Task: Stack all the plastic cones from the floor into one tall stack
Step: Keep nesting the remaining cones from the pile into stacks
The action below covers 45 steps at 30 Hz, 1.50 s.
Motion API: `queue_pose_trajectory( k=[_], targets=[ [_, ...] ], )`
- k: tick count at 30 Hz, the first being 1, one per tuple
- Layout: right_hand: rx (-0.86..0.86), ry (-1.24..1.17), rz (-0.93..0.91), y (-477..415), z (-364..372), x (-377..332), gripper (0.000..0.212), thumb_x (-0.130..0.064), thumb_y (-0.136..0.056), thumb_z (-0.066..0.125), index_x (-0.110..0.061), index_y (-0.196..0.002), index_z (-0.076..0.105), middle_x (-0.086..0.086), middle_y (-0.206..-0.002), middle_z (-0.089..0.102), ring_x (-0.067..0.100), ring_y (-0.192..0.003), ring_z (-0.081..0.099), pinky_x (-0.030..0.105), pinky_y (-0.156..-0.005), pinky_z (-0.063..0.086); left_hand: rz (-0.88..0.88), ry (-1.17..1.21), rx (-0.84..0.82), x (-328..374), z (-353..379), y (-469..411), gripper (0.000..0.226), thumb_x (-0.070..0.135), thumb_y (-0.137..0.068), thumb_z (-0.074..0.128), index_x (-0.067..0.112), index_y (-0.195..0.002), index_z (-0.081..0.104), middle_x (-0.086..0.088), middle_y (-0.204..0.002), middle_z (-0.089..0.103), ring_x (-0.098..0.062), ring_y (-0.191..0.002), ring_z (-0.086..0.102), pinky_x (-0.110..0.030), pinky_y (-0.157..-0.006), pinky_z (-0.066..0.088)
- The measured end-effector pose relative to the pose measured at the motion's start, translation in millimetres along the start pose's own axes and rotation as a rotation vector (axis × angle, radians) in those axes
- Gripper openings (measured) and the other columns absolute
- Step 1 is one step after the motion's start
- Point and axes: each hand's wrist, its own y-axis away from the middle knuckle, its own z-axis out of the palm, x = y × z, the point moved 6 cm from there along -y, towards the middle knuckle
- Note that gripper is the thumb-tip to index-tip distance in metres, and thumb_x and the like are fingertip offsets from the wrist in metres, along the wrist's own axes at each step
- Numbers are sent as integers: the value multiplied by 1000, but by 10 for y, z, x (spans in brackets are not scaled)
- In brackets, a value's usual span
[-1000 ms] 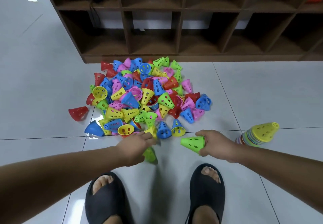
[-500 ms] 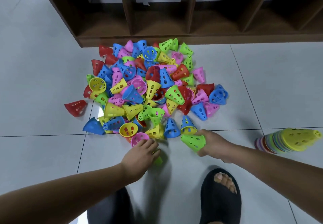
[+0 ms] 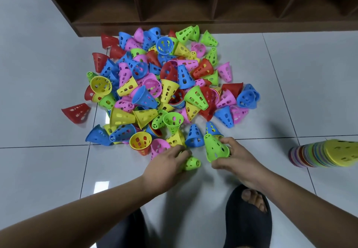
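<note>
A heap of several perforated plastic cones in red, blue, pink, yellow and green lies on the white tiled floor. My right hand grips a green cone at the heap's near edge, its narrow end pointing away from me. My left hand curls round a second green cone lying on the floor, narrow end to the right. A multicoloured cone stack topped by a yellow cone lies on its side at the right edge.
A dark wooden cubby shelf runs along the floor behind the heap. A lone red cone lies left of the heap. My feet in black slippers stand just below my hands.
The view has dropped closer to the heap. My right hand has tipped its green cone so the narrow end points away. My left hand's green cone now shows at its fingertips.
</note>
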Motion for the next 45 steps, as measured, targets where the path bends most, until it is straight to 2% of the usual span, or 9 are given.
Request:
queue_pose_trajectory(
  k=[3, 7, 11, 16, 20, 26, 32, 37, 45],
  targets=[
    [-47, -135, -10, 26, 113, -12, 65, 18, -77, 80, -17, -129, 60, 18, -117, 69, 22, -94, 74, 35, -82, 63, -66, 73, -14, -5, 61, 2, 61, 62, -94, 52, 26, -142, 53, 2, -138, 57, -23, -108, 66, -37, -78, 59],
    [-116, -186, -43, 25, 293, -36, 63, 17, -81, 78, -16, -131, 58, 11, -113, 75, 25, -98, 74, 40, -88, 64, -141, 193, 4, -29, 207, -1, 63, 56, -91, 72, 30, -144, 52, 7, -144, 61, -20, -123, 64, -35, -90, 58],
    [-143, 3, -135, -4, 408, 44, 70, -3, -73, 93, -25, -131, 61, 10, -127, 73, 28, -117, 72, 46, -102, 58, -210, 260, 24, -111, 254, 13, 67, 48, -88, 80, 28, -146, 53, 5, -143, 63, -23, -120, 66, -33, -87, 55],
    [-113, 242, -225, -68, 473, 121, 67, -15, -75, 96, -37, -129, 63, 2, -122, 72, 19, -108, 74, 33, -96, 60, -189, 264, 13, -199, 295, 116, 66, 40, -92, 77, 26, -150, 50, 2, -141, 60, -26, -113, 69, -43, -80, 61],
    [-66, 439, -286, -71, 472, 118, 63, -34, -78, 93, -43, -131, 61, -16, -118, 72, 1, -103, 69, 20, -87, 54, -165, 267, 82, -218, 119, 294, 45, 26, -93, 74, 27, -134, 57, 7, -132, 59, -21, -100, 66, -35, -72, 55],
    [-60, 618, -374, -82, 437, 129, 64, -44, -79, 89, -44, -136, 58, -23, -129, 59, 1, -106, 64, 18, -86, 53, -119, 150, 259, -280, -251, 477, 40, 18, -87, 82, 20, -124, 68, 5, -125, 64, -23, -111, 61, -37, -87, 52],
    [-65, 766, -490, -85, 321, 23, 51, -30, -87, 81, -38, -133, 60, -21, -119, 54, 6, -104, 60, 25, -85, 53, -222, 77, 304, -542, -328, 754, 57, 23, -81, 91, 21, -132, 66, 3, -139, 59, -25, -122, 58, -40, -91, 49],
    [196, 925, -725, -145, 53, -338, 40, -15, -89, 73, -22, -128, 67, -7, -121, 55, 15, -114, 57, 34, -98, 50, -211, 19, 271, -615, -279, 873, 60, 27, -84, 89, 20, -138, 64, 2, -146, 57, -25, -130, 57, -38, -94, 48],
    [233, 1082, -609, -387, -47, -191, 35, -43, -99, 66, -28, -130, 62, 0, -134, 47, 28, -118, 50, 46, -99, 50, -167, 18, 202, -630, -65, 940, 68, 24, -91, 82, 22, -153, 54, 5, -167, 43, -21, -144, 51, -35, -104, 47]
  ],
)
